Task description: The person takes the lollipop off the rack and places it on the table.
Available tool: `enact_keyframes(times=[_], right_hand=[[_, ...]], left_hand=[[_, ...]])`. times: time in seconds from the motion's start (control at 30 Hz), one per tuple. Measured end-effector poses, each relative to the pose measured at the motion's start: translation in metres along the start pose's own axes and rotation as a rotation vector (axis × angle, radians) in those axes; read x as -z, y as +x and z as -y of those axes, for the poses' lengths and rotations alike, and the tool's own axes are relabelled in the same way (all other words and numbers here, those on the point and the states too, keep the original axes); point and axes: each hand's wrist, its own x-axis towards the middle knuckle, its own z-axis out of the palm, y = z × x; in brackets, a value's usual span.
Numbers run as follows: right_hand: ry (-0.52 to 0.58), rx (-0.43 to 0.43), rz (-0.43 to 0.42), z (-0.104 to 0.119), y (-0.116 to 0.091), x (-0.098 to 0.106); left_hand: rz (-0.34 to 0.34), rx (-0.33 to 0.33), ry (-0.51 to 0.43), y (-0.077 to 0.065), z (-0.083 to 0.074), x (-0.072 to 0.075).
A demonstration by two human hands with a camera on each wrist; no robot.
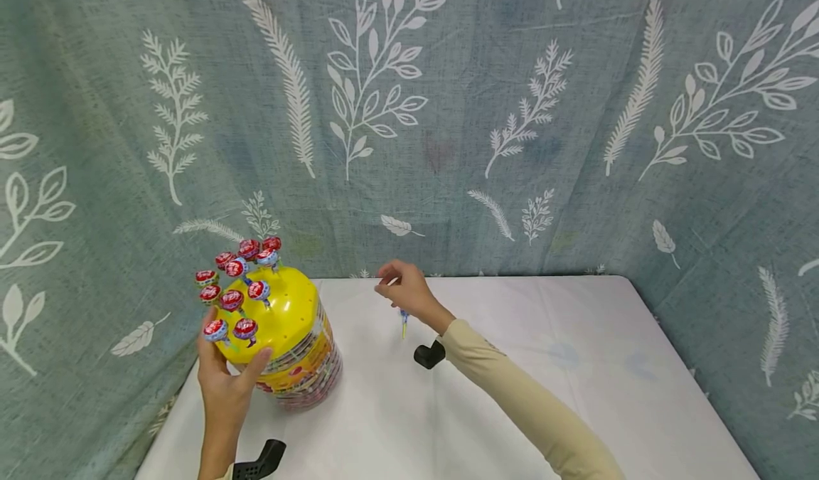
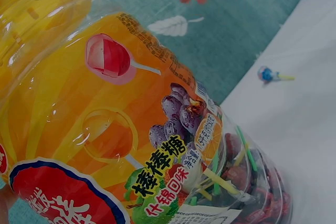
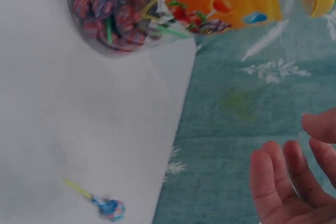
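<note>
A clear plastic jar of lollipops (image 1: pixel 320 377) with a yellow lid (image 1: pixel 291 309) stands tilted at the left of the table. Several lollipops in red and blue wrappers (image 1: pixel 246 328) stick up from the lid. My left hand (image 1: pixel 224 387) grips the jar by its lid, thumb in front and fingers at the far side. Away to the right, my right hand (image 1: pixel 412 295) hovers above the table with loosely bent fingers and holds nothing. Under it lies one blue-wrapped lollipop (image 3: pixel 109 208) with a yellow stick. More lollipops (image 2: pixel 247 182) show through the jar's wall.
A white cloth (image 1: pixel 512 395) covers the table. Behind it hangs a green curtain with white leaf prints (image 1: pixel 435 110), which also runs along both sides. Black wrist camera mounts (image 1: pixel 430 354) sit at the wrists.
</note>
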Motion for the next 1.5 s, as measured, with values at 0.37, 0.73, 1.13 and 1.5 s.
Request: enact_keyframes(times=[0.37, 0.73, 1.13, 1.5], right_hand=[[0.050, 0.120, 0.073, 0.041, -0.019, -0.001], [0.071, 0.279, 0.134, 0.075, -0.039, -0.012], [0.081, 0.372, 0.171, 0.114, -0.061, -0.027], [0.024, 0.472, 0.178, 0.132, -0.065, -0.054]], left_hand=[[0.007, -0.012, -0.004, 0.001, -0.002, 0.001], [0.008, -0.013, 0.003, -0.004, -0.024, 0.000], [0.004, -0.022, -0.017, -0.003, -0.015, 0.000], [0.008, -0.041, 0.009, -0.005, -0.038, -0.001]])
